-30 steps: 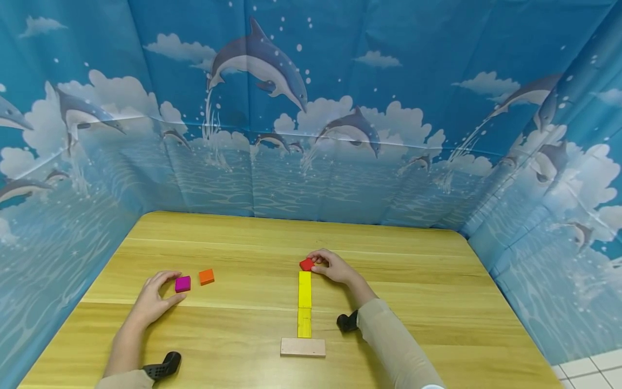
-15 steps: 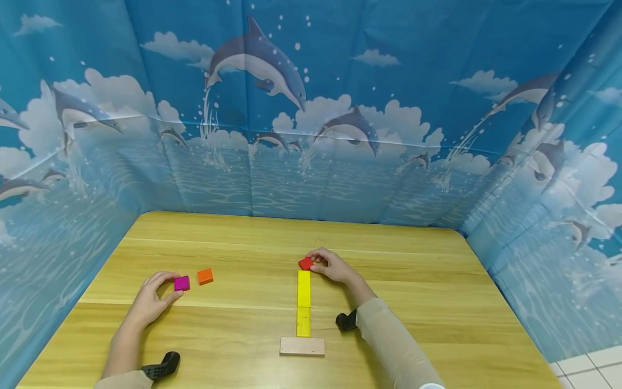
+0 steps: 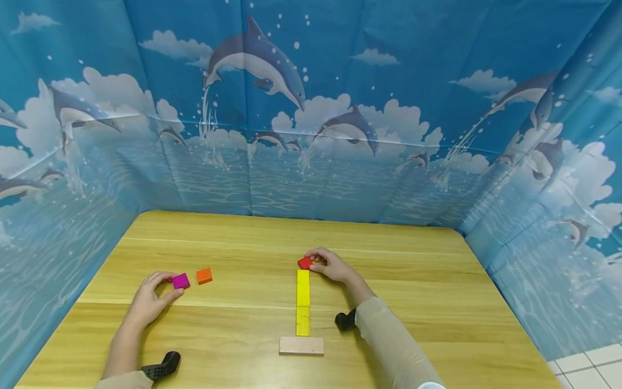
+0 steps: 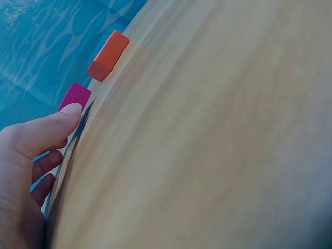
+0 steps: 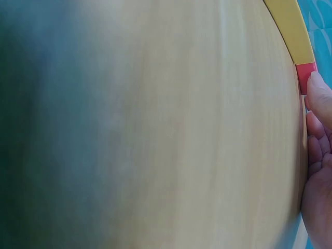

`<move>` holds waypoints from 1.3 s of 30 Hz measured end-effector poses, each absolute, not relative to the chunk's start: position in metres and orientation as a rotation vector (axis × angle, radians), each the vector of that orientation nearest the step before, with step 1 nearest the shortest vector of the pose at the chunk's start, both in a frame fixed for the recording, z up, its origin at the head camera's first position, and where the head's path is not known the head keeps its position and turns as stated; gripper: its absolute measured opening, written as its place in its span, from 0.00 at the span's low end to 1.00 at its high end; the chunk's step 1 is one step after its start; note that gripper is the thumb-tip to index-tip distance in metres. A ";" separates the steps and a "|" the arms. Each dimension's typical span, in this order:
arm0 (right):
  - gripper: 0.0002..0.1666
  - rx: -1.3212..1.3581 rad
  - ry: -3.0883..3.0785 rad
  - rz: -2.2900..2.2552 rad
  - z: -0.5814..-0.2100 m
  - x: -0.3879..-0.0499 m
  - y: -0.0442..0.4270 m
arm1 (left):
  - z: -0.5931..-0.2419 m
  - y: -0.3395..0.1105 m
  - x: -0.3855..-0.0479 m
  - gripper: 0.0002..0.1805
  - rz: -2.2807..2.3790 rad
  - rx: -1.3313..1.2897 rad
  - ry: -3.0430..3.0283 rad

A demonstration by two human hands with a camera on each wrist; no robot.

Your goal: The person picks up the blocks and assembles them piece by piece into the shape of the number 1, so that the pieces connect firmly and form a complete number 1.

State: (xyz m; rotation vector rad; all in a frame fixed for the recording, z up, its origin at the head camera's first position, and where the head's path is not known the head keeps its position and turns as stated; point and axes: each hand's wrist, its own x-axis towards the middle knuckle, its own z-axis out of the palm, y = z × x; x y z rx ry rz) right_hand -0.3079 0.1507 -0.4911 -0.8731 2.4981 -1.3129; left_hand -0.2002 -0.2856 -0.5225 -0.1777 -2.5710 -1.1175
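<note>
My left hand (image 3: pixel 151 300) pinches a magenta block (image 3: pixel 181 281) between thumb and fingers at the left of the table; in the left wrist view the thumb presses on this magenta block (image 4: pixel 75 96). An orange block (image 3: pixel 204 276) lies just to its right, apart from it. With thumb and fingertips, my right hand (image 3: pixel 331 266) holds a red block (image 3: pixel 305 263) at the far end of a row of yellow blocks (image 3: pixel 303 289). The right wrist view has the red block (image 5: pixel 305 78) against the yellow end. A pale wooden block (image 3: pixel 301 346) lies crosswise at the row's near end.
The wooden table (image 3: pixel 233 335) has rounded far corners. Behind and beside it hangs a blue dolphin-print curtain (image 3: pixel 311 178). A black wrist device shows by each forearm, the left device (image 3: pixel 162 366) near the front and the right device (image 3: pixel 345 321) beside the yellow row.
The left thumb has closed in on the magenta block, which has turned slightly. The right hand stays at the red block. The whole head view has shifted a little.
</note>
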 end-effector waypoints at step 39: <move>0.18 -0.854 2.515 -1.272 -0.515 -0.326 0.157 | -0.504 -0.208 -0.241 0.20 -1.221 -0.276 -2.536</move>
